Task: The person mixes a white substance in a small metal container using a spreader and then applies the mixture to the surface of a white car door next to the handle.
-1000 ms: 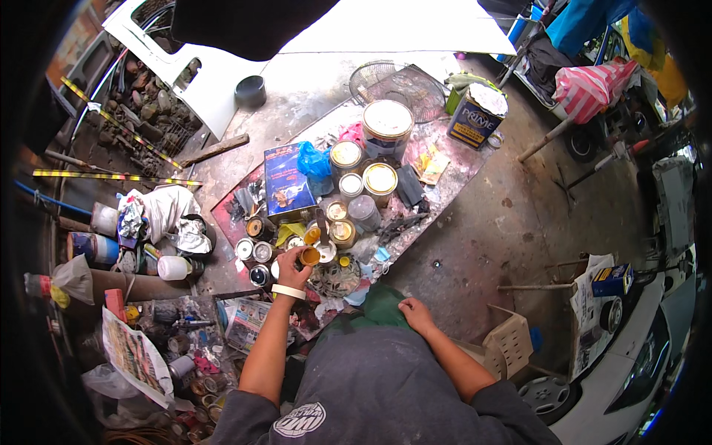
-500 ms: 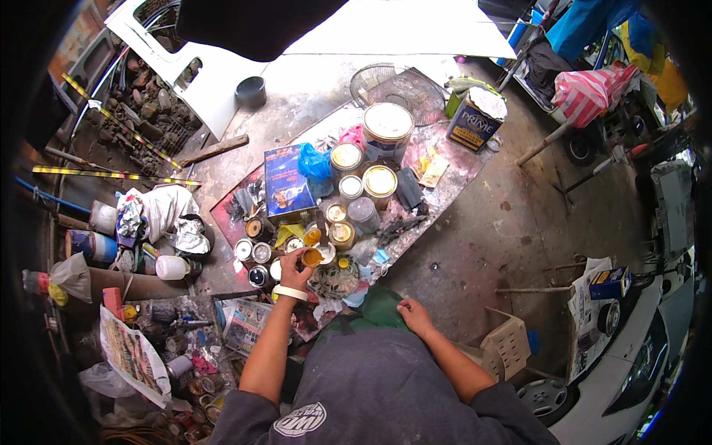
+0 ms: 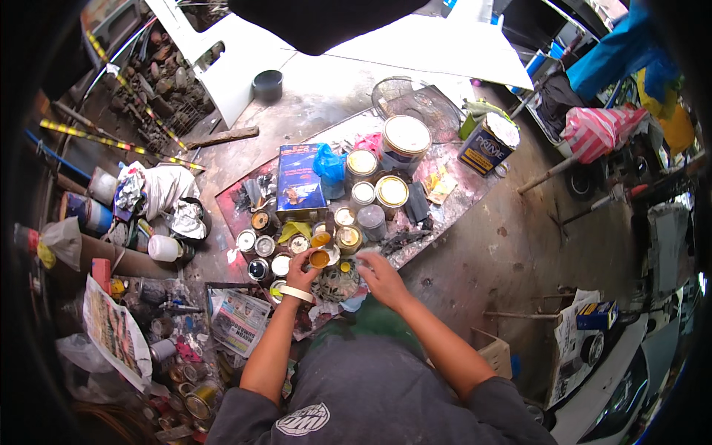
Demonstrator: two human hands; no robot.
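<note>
My left hand [image 3: 301, 274], with a pale band at the wrist, is closed around a small cup of orange-brown paint [image 3: 320, 259]. Just beyond the cup is a small amber container [image 3: 320, 239]. My right hand [image 3: 381, 277] is a little to the right, its fingers apart and slightly blurred, with nothing seen in them. Between the hands is a small yellow-topped item [image 3: 345, 266] beside a crumpled, stained plastic sheet [image 3: 335, 285]. An open paint can [image 3: 348, 238] and a clear-grey cup [image 3: 371, 221] stand just beyond.
Several lidded cans crowd the board, with a large white-topped can [image 3: 406, 139] behind. A blue rectangular tin [image 3: 302, 178] stands left, and a dark blue square tin [image 3: 489, 144] at the far right. White panels [image 3: 415, 59] lie beyond; a pale car [image 3: 608, 393] is at lower right.
My right hand has risen from near my lap to the cans, beside the cup. My left hand still holds the cup in about the same place. The view has shifted slightly.
</note>
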